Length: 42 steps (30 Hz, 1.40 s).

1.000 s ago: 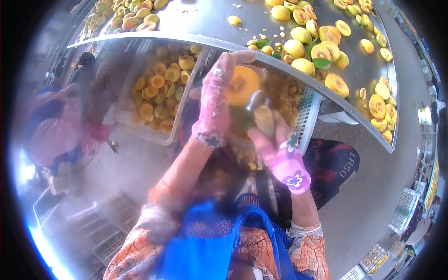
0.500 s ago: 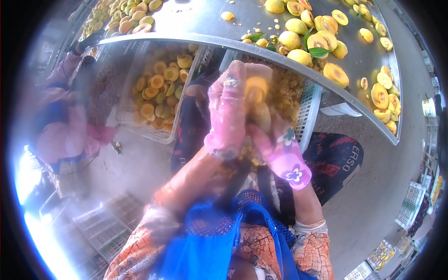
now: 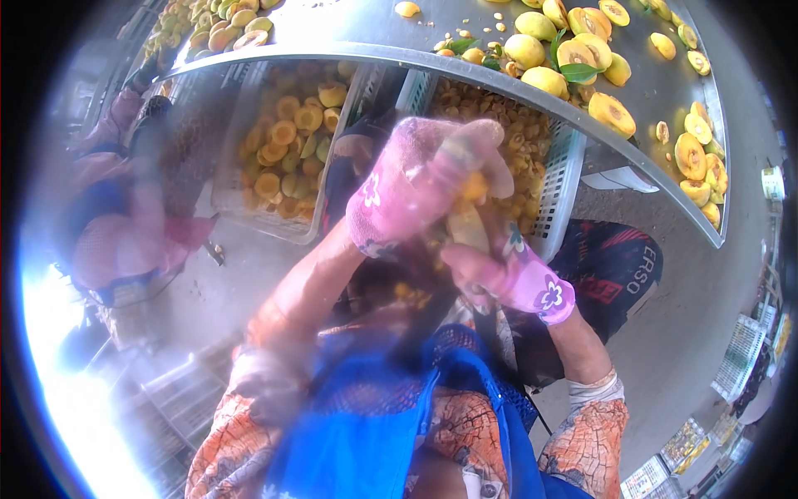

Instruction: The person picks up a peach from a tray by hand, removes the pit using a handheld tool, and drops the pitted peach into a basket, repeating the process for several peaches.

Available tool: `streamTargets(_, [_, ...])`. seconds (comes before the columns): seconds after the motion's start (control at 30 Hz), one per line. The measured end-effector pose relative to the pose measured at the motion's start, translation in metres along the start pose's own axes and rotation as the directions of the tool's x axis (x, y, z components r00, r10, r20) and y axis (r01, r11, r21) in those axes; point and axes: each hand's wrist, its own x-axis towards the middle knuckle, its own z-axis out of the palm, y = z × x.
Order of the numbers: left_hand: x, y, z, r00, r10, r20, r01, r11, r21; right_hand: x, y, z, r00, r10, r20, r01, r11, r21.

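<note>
Both my hands wear pink gloves with flower prints and meet in front of me, over my lap and a crate. My left hand (image 3: 428, 179) curls its fingers around a yellow peach half (image 3: 474, 186), which is mostly hidden by the glove. Just below, my right hand (image 3: 515, 274) is closed, its thumb against a pale yellowish, elongated thing (image 3: 468, 229). Blur keeps me from telling what that thing is. It points up toward the peach half and seems to touch it.
A metal table (image 3: 366, 51) curves across the top, carrying peach halves (image 3: 544, 81) and leaves. Under its edge stand a crate of cut peaches (image 3: 287, 137) and a pale crate (image 3: 559, 187) of pits and scraps. At left sits another person (image 3: 116, 237), blurred.
My left hand has tilted to the right and its fingers now fold over the peach half, hiding most of it. My right hand has shifted slightly down and right.
</note>
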Motion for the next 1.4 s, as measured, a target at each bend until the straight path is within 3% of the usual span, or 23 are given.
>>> streamTargets(0.03, [0.000, 0.001, -0.001, 1.000, 0.000, 0.002, 0.000, 1.000, 0.001, 0.000, -0.009, 0.001, 0.978, 0.164, 0.131, -0.208, 0.840, 0.501])
streamTargets(0.13, [-0.002, 0.003, -0.002, 0.998, 0.021, 0.066, -0.019, 1.000, -0.022, 0.003, -0.028, -0.003, 0.963, 0.166, 0.213, -0.257, 0.809, 0.529])
streamTargets(0.27, [-0.001, 0.002, 0.012, 0.998, 0.006, -0.059, -0.016, 0.987, -0.160, 0.001, -0.028, -0.003, 0.957, 0.057, 0.284, -0.232, 0.739, 0.633])
streamTargets(0.33, [0.003, -0.002, 0.024, 0.989, -0.030, -0.145, -0.024, 0.935, -0.355, 0.002, -0.019, -0.010, 0.870, -0.119, 0.478, -0.391, 0.426, 0.816])
streamTargets(0.47, [0.012, 0.003, 0.032, 0.970, -0.092, -0.227, -0.050, 0.833, -0.551, 0.007, -0.013, -0.016, 0.874, -0.166, 0.457, -0.384, 0.340, 0.858])
streamTargets(0.53, [0.021, 0.006, 0.033, 0.910, -0.372, -0.180, 0.113, 0.643, -0.757, 0.007, -0.014, -0.017, 0.903, -0.184, 0.388, -0.310, 0.348, 0.885])
streamTargets(0.63, [0.024, 0.012, 0.031, 0.850, -0.480, -0.218, 0.058, 0.496, -0.866, 0.009, -0.024, -0.022, 0.937, -0.053, 0.347, -0.230, 0.651, 0.723])
streamTargets(0.67, [0.024, 0.014, 0.027, 0.810, -0.541, -0.225, 0.028, 0.419, -0.907, 0.007, -0.027, -0.017, 0.932, -0.052, 0.359, -0.239, 0.656, 0.716])
streamTargets(0.7, [0.022, 0.018, 0.014, 0.820, -0.566, -0.089, 0.170, 0.390, -0.905, 0.005, -0.030, -0.012, 0.964, -0.014, 0.266, -0.185, 0.682, 0.708])
streamTargets(0.73, [0.022, 0.000, 0.003, 0.874, -0.474, -0.103, 0.102, 0.387, -0.916, 0.007, -0.033, -0.011, 0.986, 0.017, 0.166, -0.129, 0.711, 0.691])
streamTargets(0.8, [0.017, -0.004, -0.022, 0.788, -0.418, -0.451, -0.129, 0.605, -0.786, 0.010, -0.030, -0.023, 0.981, -0.041, 0.192, -0.117, 0.666, 0.737])
streamTargets(0.87, [0.005, -0.025, -0.073, 0.719, -0.279, -0.637, -0.307, 0.694, -0.651, 0.015, -0.023, -0.027, 0.991, 0.118, -0.056, -0.053, 0.756, 0.652])
streamTargets(0.9, [-0.004, -0.034, -0.099, 0.623, -0.223, -0.750, -0.303, 0.815, -0.493, 0.021, -0.009, -0.024, 0.953, 0.174, -0.246, -0.055, 0.902, 0.428])
streamTargets(0.93, [-0.015, -0.045, -0.125, 0.525, -0.145, -0.839, -0.270, 0.906, -0.325, 0.028, 0.043, -0.025, 0.918, 0.071, -0.389, -0.084, 0.996, -0.017])
streamTargets(0.97, [-0.031, -0.072, -0.161, 0.528, 0.066, -0.847, -0.127, 0.992, -0.002, 0.023, 0.050, -0.022, 0.911, 0.062, -0.408, -0.074, 0.997, -0.014])
streamTargets(1.0, [-0.043, -0.092, -0.188, 0.557, 0.266, -0.787, 0.013, 0.944, 0.329, 0.016, 0.056, -0.017, 0.925, 0.045, -0.378, -0.184, 0.922, -0.340])
streamTargets(1.03, [-0.048, -0.089, -0.194, 0.572, 0.266, -0.776, 0.010, 0.944, 0.331, 0.011, 0.061, -0.010, 0.938, 0.051, -0.343, -0.268, 0.735, -0.623])
streamTargets(1.07, [-0.050, -0.080, -0.199, 0.573, 0.426, -0.700, 0.294, 0.690, 0.661, 0.010, 0.064, -0.006, 0.947, 0.069, -0.314, -0.309, 0.458, -0.833])
streamTargets(1.1, [-0.046, -0.074, -0.200, 0.614, 0.542, -0.574, 0.517, 0.273, 0.811, 0.011, 0.065, -0.008, 0.951, 0.103, -0.290, -0.301, 0.116, -0.947])
streamTargets(1.13, [-0.036, -0.064, -0.195, 0.618, 0.535, -0.576, 0.511, 0.284, 0.811, 0.012, 0.061, -0.010, 0.948, 0.113, -0.298, -0.310, 0.109, -0.944])
streamTargets(1.2, [-0.005, -0.034, -0.180, 0.703, 0.417, -0.577, 0.102, 0.743, 0.662, 0.021, 0.041, -0.011, 0.918, -0.195, -0.345, -0.258, 0.366, -0.894])
streamTargets(1.23, [0.015, -0.019, -0.172, 0.784, 0.381, -0.491, 0.105, 0.697, 0.709, 0.025, 0.022, -0.011, 0.918, -0.055, -0.393, -0.320, 0.480, -0.817])
streamTargets(1.4, [0.141, -0.019, -0.136, 0.954, 0.109, -0.280, 0.217, 0.395, 0.893, 0.028, 0.037, -0.004, 0.880, -0.174, -0.442, -0.311, 0.490, -0.814])
